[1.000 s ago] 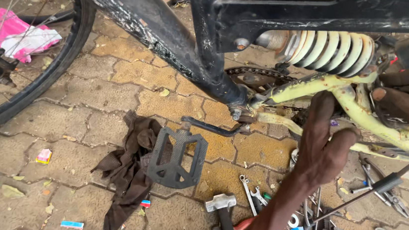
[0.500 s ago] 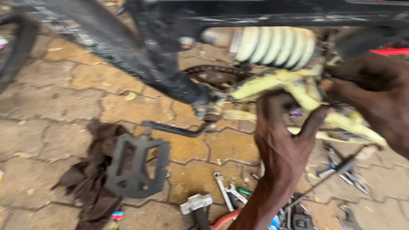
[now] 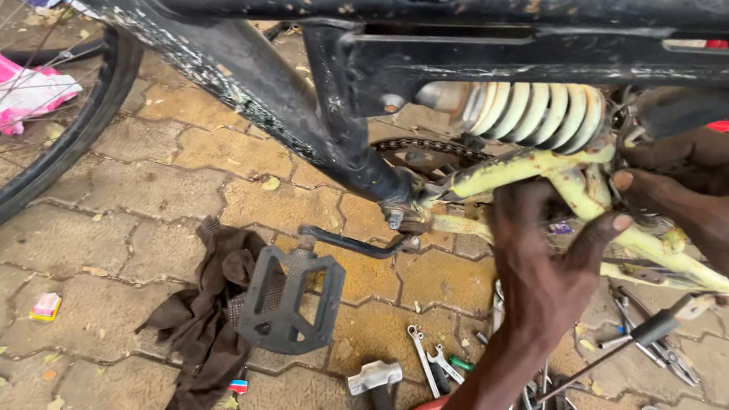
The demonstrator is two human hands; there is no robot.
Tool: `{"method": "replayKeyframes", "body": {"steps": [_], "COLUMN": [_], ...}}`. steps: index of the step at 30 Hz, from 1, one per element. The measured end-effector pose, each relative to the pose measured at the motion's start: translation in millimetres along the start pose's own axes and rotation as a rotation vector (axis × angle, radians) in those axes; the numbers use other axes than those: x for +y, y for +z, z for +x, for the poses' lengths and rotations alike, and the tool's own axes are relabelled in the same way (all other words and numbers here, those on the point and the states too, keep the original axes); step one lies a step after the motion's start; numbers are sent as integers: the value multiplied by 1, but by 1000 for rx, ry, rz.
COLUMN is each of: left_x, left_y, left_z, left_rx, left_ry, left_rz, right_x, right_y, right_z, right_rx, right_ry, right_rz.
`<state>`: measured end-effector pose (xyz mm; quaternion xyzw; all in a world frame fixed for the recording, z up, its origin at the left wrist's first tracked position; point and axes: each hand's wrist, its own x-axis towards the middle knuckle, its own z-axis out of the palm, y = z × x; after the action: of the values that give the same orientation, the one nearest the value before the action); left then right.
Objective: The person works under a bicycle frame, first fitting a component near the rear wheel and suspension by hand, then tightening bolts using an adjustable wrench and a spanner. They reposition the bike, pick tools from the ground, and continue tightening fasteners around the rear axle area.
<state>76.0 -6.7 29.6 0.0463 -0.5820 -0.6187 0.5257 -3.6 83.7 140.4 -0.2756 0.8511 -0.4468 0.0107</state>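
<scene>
We see both hands working on the pale yellow swingarm point(image 3: 555, 165) of a bicycle, just under the cream coil spring point(image 3: 529, 114) at the right of the scene. The left hand point(image 3: 546, 267) reaches up from below, its grip spread open with the thumb and fingers laid against the yellow tubes, clamping nothing. The right hand point(image 3: 713, 194) comes in from the right edge, fingers curled around the same joint; how tightly its grip closes on the tube we cannot tell.

The black frame point(image 3: 303, 101) crosses the top and hides the far ground. One black pedal point(image 3: 288, 300) hangs on its crank at the centre, over one brown rag point(image 3: 210, 324) on the paving point(image 3: 113, 225). One wheel point(image 3: 39, 156) stands at the left beside one pink cloth point(image 3: 1, 90). Near us lie one hammer point(image 3: 378, 385) and at least two spanners point(image 3: 430, 358), with more tools heaped at the right.
</scene>
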Motion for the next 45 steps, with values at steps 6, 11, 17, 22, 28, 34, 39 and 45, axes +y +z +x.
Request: {"method": "replayKeyframes", "body": {"steps": [6, 11, 17, 22, 28, 34, 39, 45], "left_x": [2, 10, 3, -1, 1, 4, 4, -2], "left_y": [-1, 4, 11, 15, 14, 14, 14, 16], "left_z": [-2, -2, -7, -11, -6, 0, 0, -4], "left_rx": [-82, 8, -46, -10, -48, -53, -25, -114], "left_ry": [-295, -340, -364, -565, -588, -472, -558, -600], "left_rz": [-59, -134, -343, -240, -379, -428, -404, -452], "right_x": [-18, -31, -31, -33, -34, -35, -40, -40], "right_y": [-4, -7, -12, -12, -15, -15, -15, -15], "right_z": [-6, -9, -10, -11, -9, -7, -5, -6], "right_rx": [0, -62, -66, -93, -82, -79, -53, -20], "right_ry": [44, -39, 4, 35, 62, 46, 125, 171], "right_rz": [-278, -246, -177, -99, -127, -97, -181, -220]}}
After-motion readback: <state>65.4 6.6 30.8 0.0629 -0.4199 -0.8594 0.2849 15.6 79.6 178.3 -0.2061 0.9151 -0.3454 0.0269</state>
